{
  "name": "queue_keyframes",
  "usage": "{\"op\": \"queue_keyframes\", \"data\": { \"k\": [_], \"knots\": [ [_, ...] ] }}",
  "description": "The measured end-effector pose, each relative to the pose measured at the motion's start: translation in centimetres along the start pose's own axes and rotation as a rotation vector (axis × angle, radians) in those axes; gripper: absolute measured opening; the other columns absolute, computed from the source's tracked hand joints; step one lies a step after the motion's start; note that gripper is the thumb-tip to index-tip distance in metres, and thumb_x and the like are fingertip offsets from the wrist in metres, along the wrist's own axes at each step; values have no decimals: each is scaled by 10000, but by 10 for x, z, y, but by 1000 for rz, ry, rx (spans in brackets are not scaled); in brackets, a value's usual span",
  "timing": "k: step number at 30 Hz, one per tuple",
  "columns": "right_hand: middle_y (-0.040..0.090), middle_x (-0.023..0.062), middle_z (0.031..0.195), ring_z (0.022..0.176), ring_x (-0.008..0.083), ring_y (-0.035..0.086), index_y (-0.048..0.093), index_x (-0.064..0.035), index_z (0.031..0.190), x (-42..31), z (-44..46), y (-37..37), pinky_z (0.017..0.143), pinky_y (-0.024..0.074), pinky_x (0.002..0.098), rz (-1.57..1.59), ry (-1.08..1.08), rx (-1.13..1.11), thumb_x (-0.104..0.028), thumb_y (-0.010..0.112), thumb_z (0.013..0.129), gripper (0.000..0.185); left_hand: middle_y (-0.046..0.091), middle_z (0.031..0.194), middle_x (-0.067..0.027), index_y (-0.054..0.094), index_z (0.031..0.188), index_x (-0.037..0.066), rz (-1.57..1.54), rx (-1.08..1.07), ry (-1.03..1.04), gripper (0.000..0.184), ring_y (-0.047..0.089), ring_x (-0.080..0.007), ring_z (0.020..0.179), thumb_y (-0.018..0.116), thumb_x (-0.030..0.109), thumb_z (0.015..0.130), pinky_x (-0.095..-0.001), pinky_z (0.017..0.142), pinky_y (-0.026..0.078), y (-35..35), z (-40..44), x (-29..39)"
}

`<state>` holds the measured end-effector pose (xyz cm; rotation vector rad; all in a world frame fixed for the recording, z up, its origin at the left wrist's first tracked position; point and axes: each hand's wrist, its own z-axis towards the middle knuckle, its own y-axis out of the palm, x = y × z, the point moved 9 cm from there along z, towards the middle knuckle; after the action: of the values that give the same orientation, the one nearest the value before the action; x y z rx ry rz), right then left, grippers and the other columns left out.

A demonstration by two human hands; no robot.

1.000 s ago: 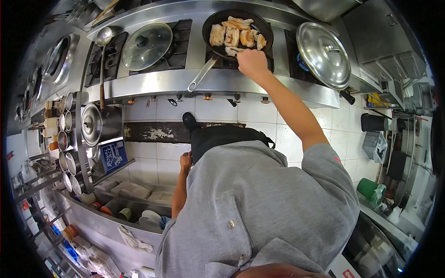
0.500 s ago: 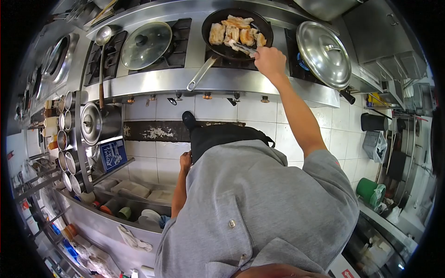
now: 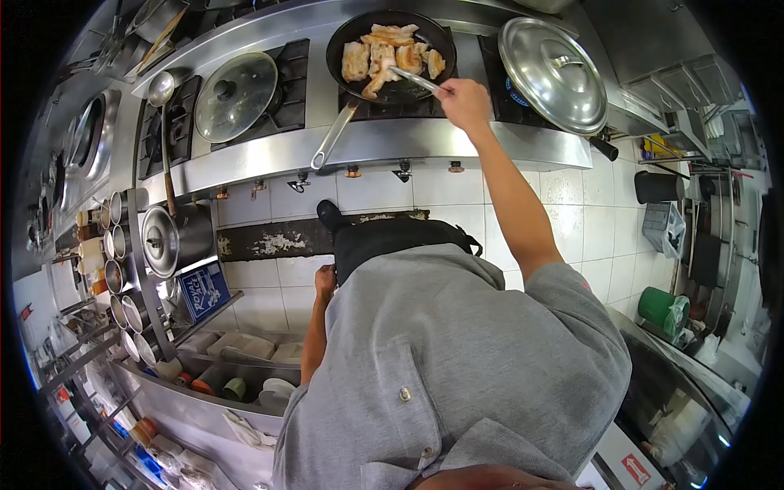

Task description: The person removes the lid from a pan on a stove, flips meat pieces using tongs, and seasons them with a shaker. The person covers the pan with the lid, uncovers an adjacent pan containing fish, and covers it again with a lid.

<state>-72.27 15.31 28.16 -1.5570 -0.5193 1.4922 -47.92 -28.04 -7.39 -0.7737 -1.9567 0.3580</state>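
Observation:
My right hand [image 3: 464, 103] is closed around metal tongs [image 3: 415, 78] over the dark frying pan [image 3: 335, 61]. At their tips is a pale, lightly browned piece of meat [image 3: 376, 84]. More browned slices of meat [image 3: 390, 34] lie in the pan, whose metal handle [image 3: 333, 139] points toward me. Down beside my dark trousers hangs my left hand [image 3: 326, 281], its fingers curled against my thigh; whatever they may hold is hidden.
Left of the pan, a glass lid [image 3: 237, 98] covers a vessel, and a long ladle [image 3: 165, 122] rests across the stove. A large metal lid [image 3: 553, 75] sits at right, beside a blue flame [image 3: 514, 91]. A lidded pot [image 3: 184, 237] stands lower left.
The tongs and the meat piece at their tips have shifted left within the pan, and the piece now shows more of its length. My left hand stays by my thigh. The whole view has shifted slightly.

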Motion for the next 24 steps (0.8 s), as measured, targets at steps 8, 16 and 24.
{"op": "queue_keyframes", "data": {
  "k": [8,16,24],
  "knots": [
    [611,125,765,751,300,591,640,-100,750,27,19,-3,661,464,403,-341,15,-105,-254,594,709,166,581,758,-173,602,821,0,502,41,347,257,560,-266,560,404,164,803,-356,545,460,8,2,9],
    [604,147,765,735,304,595,619,-52,733,-17,32,-23,635,474,407,-458,-130,-65,-209,583,696,165,583,726,-155,598,787,-4,83,4,14,266,557,-251,567,404,178,805,-344,550,447,-9,-2,26],
    [595,137,682,661,297,595,604,-61,696,-47,21,37,576,466,399,-521,-543,-151,-123,575,653,82,545,568,-139,585,791,-47,-135,63,-122,329,517,-228,473,487,268,794,-326,479,412,-11,-4,10]
  ]
}}
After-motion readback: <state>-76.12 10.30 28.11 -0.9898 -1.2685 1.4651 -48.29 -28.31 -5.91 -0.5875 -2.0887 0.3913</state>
